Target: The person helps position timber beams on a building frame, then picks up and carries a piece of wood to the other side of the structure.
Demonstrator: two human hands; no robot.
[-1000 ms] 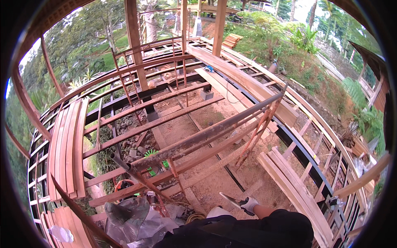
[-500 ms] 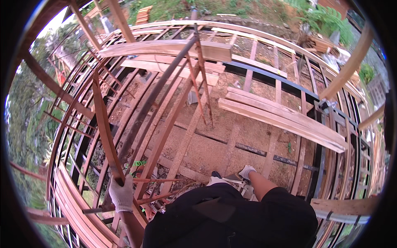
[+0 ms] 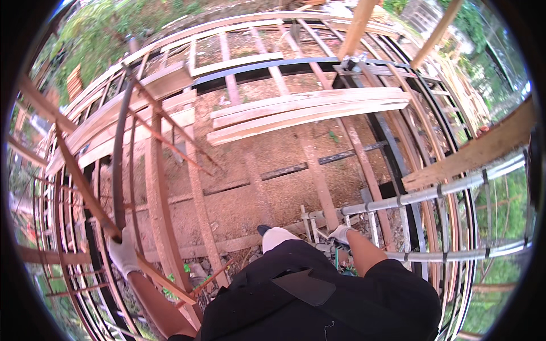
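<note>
My left hand [image 3: 123, 253], in a white glove, is closed around a long wooden batten [image 3: 85, 181]. The batten slants from the upper left, through my grip, down toward my body. A dark metal pole [image 3: 121, 150] rises just beyond that hand. My right hand [image 3: 340, 234], also gloved in white, is low in front of me beside a pale metal frame [image 3: 310, 226]. Its fingers are curled and partly hidden; a dark thing shows beneath them, too small to name.
Two or more stacked planks [image 3: 307, 113] lie across the floor joists [image 3: 318, 187] over bare soil. Rusty thin rods [image 3: 170, 139] cross at left. To the right, a silver pipe ladder [image 3: 449, 190] lies beside a thick timber [image 3: 478, 149]. A wooden post [image 3: 357, 28] stands at the back.
My view has swung to the right, bringing the silver pipe ladder in. My left hand keeps hold of the batten, which leans further left in the view. My right hand stays low.
</note>
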